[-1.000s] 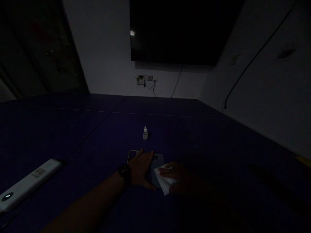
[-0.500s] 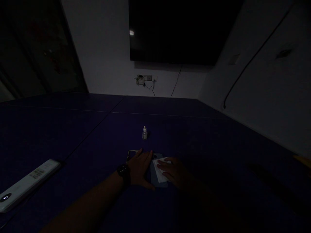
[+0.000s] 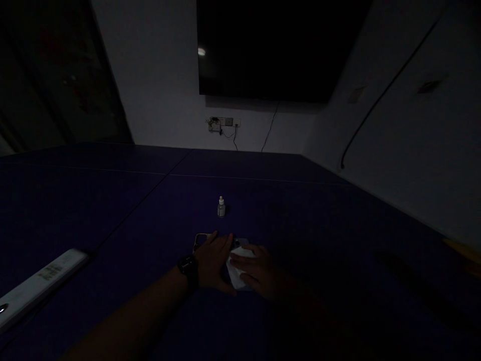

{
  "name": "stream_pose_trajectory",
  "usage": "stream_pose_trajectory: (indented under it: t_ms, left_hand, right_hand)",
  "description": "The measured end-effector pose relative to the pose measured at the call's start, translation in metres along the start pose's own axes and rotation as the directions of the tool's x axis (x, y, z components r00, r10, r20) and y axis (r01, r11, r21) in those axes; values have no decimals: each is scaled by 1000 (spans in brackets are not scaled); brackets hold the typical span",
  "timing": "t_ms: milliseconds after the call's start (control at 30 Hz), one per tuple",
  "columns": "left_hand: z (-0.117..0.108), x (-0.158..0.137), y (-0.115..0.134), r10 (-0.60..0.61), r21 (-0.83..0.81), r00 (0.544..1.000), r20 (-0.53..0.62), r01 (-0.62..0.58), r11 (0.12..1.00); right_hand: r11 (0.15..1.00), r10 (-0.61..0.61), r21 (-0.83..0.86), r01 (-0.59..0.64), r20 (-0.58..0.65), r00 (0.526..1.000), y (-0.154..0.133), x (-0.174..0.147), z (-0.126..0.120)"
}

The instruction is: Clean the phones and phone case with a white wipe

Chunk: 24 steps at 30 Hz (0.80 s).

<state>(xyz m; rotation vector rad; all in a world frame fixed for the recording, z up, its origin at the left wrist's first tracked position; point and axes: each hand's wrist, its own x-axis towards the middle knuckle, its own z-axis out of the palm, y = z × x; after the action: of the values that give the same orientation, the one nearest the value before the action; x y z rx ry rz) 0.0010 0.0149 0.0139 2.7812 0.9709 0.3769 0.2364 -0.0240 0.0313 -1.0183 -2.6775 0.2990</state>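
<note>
A bluish smartphone [image 3: 245, 241] lies on the dark blue surface, its camera corner showing at the far end. My right hand [image 3: 260, 273] presses a folded white tissue [image 3: 235, 275] onto it with the fingers laid across the tissue. Fingers spread and thumb out, my left hand [image 3: 213, 263] rests flat along the phone's left edge and wears a black watch on the wrist. Partly beneath the left fingers is a phone case [image 3: 199, 237] with a pale rim and a camera cutout. Beyond the hands stands a small dropper bottle [image 3: 221, 208] with a white cap.
A long white device [image 3: 45, 276] lies at the left. Wall sockets with plugs [image 3: 224, 123] and a large dark screen [image 3: 278, 47] are on the far wall. Something yellow [image 3: 462, 249] sits at the right edge. The room is very dim.
My right hand has slid the tissue a little left across the phone. My left hand stays beside it. The whole view has shifted slightly.
</note>
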Motion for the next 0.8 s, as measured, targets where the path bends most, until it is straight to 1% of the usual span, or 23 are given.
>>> stream_pose_trajectory:
  t_ms: [67, 100, 167, 233, 300, 367, 467, 500, 567, 633, 667, 733, 800]
  left_hand:
    - [1, 0, 0, -6, -4, 1000, -3, 6, 1000]
    - [1, 0, 0, -4, -5, 1000, -5, 4, 1000]
    - [-1, 0, 1, 5, 0, 1000, -2, -5, 1000]
    - [-2, 0, 1, 13, 13, 1000, 5, -13, 1000]
    - [-3, 0, 1, 16, 24, 1000, 13, -17, 1000]
    - [-3, 0, 1, 14, 27, 1000, 12, -14, 1000]
    - [-2, 0, 1, -1, 20, 1000, 16, 1, 1000]
    - [-2, 0, 1, -5, 18, 1000, 19, 4, 1000]
    - [-2, 0, 1, -2, 13, 1000, 20, 2, 1000]
    - [-1, -1, 0, 10, 9, 1000, 12, -10, 1000]
    - [-1, -1, 0, 16, 7, 1000, 8, -16, 1000]
    - [1, -1, -1, 19, 9, 1000, -3, -19, 1000]
    - [2, -1, -2, 12, 14, 1000, -15, -12, 1000]
  right_hand:
    - [995, -64, 75, 60, 62, 996, -2, -4, -4]
    - [994, -64, 94, 57, 72, 995, -2, -6, -5]
    - [997, 2, 78, -5, 45, 999, -1, -5, -5]
    - [995, 93, 27, -93, -14, 996, -1, -1, -2]
    - [991, 132, -4, -132, -40, 990, -2, 4, 1]
    - [996, 87, 8, -87, -10, 996, -4, 4, 1]
    - [996, -36, 84, 30, 74, 997, -7, -2, -6]
    - [994, -51, 100, 42, 90, 995, -7, -4, -8]
    - [997, -4, 80, -3, 78, 997, -6, -7, -10]
    - [997, 79, 24, -79, 26, 997, -5, -5, -8]
    - [995, 99, 6, -99, 7, 995, -5, -4, -6]
    - [998, 68, 17, -68, 24, 997, -5, -2, -3]
    - [997, -16, 83, 8, 91, 996, -4, -4, -3]
